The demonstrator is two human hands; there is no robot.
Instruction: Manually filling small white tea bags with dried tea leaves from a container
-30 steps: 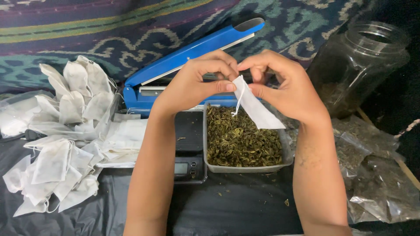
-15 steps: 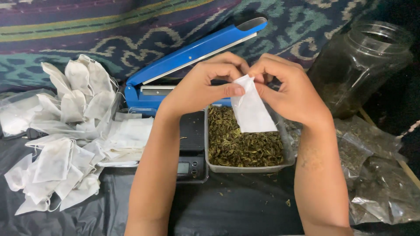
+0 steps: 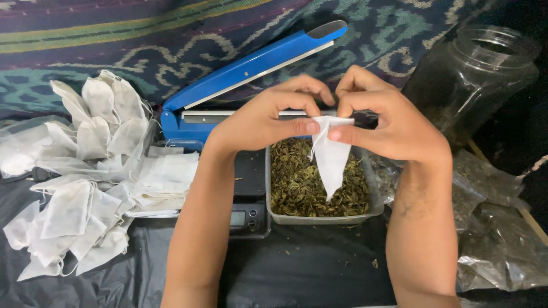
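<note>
We pinch the bag (image 3: 331,157) at its top with left hand (image 3: 268,120) and right hand (image 3: 388,122), mid-frame; it hangs point-down over the tray (image 3: 374,199).

A tray of dried leaves (image 3: 319,188) sits on a digital scale (image 3: 248,194), heat sealer (image 3: 251,74) behind, tea bags (image 3: 85,171) left (jar (image 3: 474,80) right).

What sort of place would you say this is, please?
Probably a home tea-packing spot: a blue heat sealer, a tray of dried leaves on a small scale, and piled white filter bags on patterned cloth.
</note>
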